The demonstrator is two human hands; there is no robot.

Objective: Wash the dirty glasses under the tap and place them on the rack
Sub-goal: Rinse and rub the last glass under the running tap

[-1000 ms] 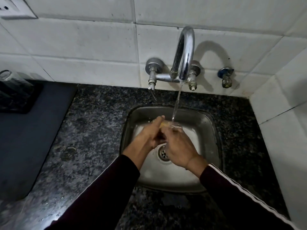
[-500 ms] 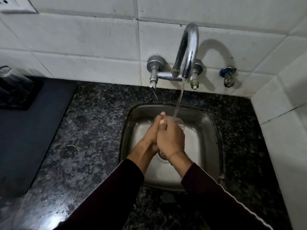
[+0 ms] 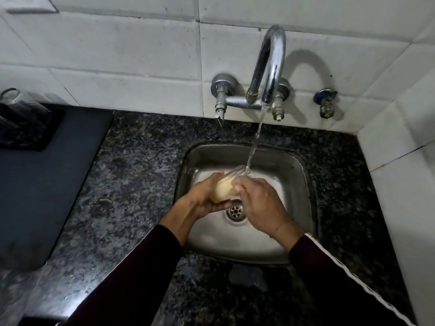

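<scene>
White tiled wall [image 3: 131, 55]; speckled granite counter [image 3: 131, 175]

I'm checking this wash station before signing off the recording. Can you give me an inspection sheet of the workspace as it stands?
Surface: dark speckled granite counter, wet patches near the front edge.
Job's things: clear drinking glass tilted over the square steel sink, water from the curved chrome tap running onto its rim; black rack far left holding another clear glass.
Clutter: dark mat left of the sink.
Hands: left hand and right hand both grip the glass.
Cables: nothing seen.
Surroundings: white tiled walls; blue-capped wall valve.
</scene>
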